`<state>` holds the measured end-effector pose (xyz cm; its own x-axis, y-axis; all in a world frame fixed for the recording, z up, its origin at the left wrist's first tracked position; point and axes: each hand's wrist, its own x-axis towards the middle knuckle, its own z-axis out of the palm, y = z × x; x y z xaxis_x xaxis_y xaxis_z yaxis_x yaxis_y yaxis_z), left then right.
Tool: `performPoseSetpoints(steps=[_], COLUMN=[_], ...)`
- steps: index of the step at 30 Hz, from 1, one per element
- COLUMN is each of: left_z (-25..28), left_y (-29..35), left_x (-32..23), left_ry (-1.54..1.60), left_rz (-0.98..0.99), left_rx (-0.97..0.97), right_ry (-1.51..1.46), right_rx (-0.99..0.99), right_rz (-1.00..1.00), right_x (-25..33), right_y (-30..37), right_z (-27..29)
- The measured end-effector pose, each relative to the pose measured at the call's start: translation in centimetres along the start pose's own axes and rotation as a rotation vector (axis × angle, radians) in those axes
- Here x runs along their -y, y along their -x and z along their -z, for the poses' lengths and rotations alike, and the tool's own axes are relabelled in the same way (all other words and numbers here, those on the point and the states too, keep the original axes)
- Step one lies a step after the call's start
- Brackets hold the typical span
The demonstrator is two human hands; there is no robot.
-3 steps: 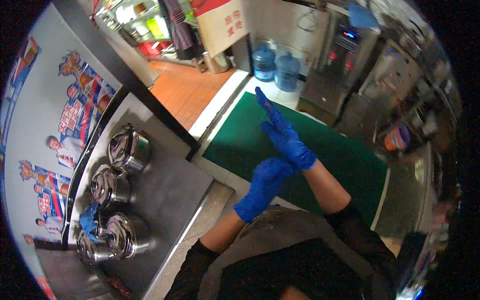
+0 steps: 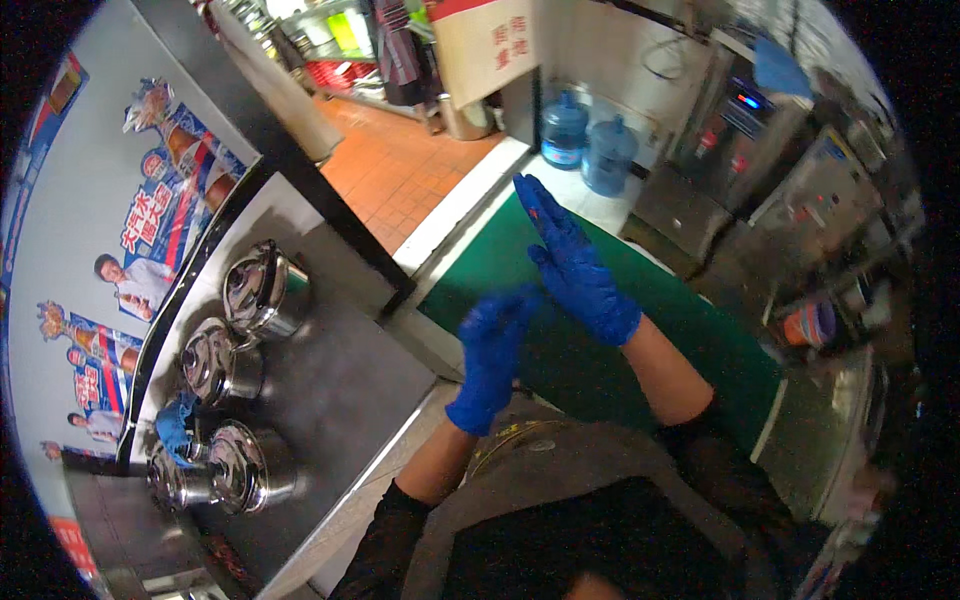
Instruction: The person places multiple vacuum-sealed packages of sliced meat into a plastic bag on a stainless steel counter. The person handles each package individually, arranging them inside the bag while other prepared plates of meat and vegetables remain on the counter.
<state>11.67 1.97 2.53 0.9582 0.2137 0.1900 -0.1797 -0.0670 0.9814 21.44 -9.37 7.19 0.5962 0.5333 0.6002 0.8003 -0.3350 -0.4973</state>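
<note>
Two blue gloves (image 2: 612, 315) are worn: the right hand (image 2: 582, 278) points forward above the green mat (image 2: 700, 330), grip flat, thumb apart, while the left hand (image 2: 493, 345) bends near it, too blurred to tell its grip.

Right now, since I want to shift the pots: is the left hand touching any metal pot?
Apart: the head view shows grey counter between the left hand and the metal pots.

Blue-gloved hands (image 2: 590, 290), black sleeves (image 2: 385, 535), greyish apron (image 2: 590, 460).
</note>
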Motion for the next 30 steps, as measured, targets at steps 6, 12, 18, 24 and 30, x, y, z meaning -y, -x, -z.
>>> performPoseSetpoints(steps=[6, 12, 18, 24, 30], left_z=[6.1, 8.3, 11.7, 18.6, 24.8], left_y=[-17.6, -33.3, -46.5, -58.5, -69.2], left_x=[3.8, 6.9, 9.9, 10.5, 5.2], left_ry=[0.090, -0.112, 0.157, 0.045, 0.097], left_rz=[-0.195, -0.244, -0.021, -0.025, -0.155], left_rx=[-0.340, -0.357, -0.380, -0.507, -0.687], right_ry=[0.307, 0.301, 0.178, -0.162, -0.455], right_rx=[0.205, 0.258, 0.267, 0.338, 0.456], right_rz=[0.072, 0.128, 0.139, 0.067, 0.147], right_x=[-9.4, -18.6, -27.1, -36.7, -44.0], right_y=[-11.1, -23.0, -33.8, -44.3, -56.5], right_z=[-8.2, -11.7, -16.6, -21.5, -27.1])
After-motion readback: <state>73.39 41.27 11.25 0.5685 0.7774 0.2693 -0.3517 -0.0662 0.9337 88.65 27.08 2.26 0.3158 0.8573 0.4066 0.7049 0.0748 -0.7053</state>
